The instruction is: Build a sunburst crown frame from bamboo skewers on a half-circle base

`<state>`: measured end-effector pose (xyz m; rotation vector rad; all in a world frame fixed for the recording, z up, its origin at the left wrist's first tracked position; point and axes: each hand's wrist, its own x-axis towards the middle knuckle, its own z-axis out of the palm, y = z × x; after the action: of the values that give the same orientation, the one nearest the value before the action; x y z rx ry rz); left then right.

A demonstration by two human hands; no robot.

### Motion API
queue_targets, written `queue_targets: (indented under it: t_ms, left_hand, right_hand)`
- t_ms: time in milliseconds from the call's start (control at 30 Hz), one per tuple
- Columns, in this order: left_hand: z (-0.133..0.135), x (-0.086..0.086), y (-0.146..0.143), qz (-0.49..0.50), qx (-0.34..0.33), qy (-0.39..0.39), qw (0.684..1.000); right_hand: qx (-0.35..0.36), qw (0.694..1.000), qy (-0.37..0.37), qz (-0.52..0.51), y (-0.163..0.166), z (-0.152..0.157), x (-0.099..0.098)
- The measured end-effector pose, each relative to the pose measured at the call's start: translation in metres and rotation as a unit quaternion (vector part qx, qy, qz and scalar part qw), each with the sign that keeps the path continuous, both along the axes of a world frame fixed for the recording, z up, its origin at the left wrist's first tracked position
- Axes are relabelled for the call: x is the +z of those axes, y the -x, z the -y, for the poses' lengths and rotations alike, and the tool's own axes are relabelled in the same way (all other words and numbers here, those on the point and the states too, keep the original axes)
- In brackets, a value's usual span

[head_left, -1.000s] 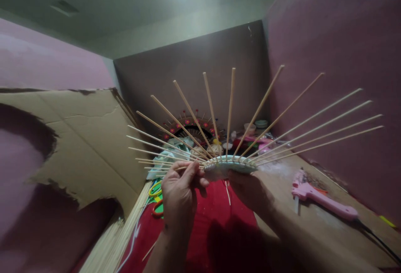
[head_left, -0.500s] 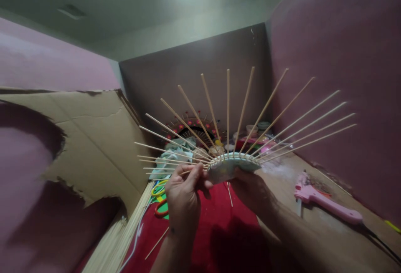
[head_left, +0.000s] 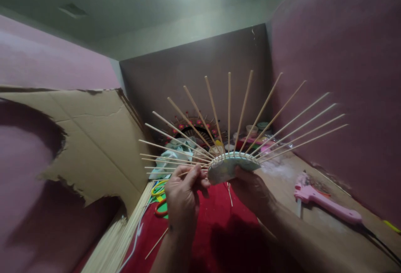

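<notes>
I hold up a pale round disc (head_left: 230, 168) with several thin wooden sticks (head_left: 275, 116) fanning out from its rim. My right hand (head_left: 250, 189) grips the disc from underneath, fingers closed on its lower edge. My left hand (head_left: 183, 191) pinches one of the sticks at the disc's left side, thumb and fingers pressed together.
A pink glue gun (head_left: 326, 204) with a dark cord lies on the brown surface at right. A torn cardboard sheet (head_left: 90, 139) leans at left, with a bundle of loose sticks (head_left: 119, 235) below it. Red cloth (head_left: 216, 227), scissors (head_left: 159, 202) and a finished decorated fan piece (head_left: 194, 129) lie behind.
The disc has tilted and turned a little, so the fan of sticks now sits narrower and more centred. Both hands keep their hold.
</notes>
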<state>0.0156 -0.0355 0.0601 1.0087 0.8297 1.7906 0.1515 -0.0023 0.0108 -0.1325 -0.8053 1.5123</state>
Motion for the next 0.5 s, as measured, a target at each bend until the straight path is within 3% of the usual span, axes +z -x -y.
queue_targets:
  t_ms: [200, 500]
  left_hand:
    - [0.011, 0.011, -0.006, -0.017, -0.018, -0.041, 0.999]
    - [0.004, 0.008, -0.014, -0.031, -0.042, -0.041, 0.998]
  right_hand:
    - [0.018, 1.000, -0.022, -0.005, 0.000, 0.000, 0.001]
    - [0.042, 0.996, -0.078, 0.019, 0.001, 0.001, -0.002]
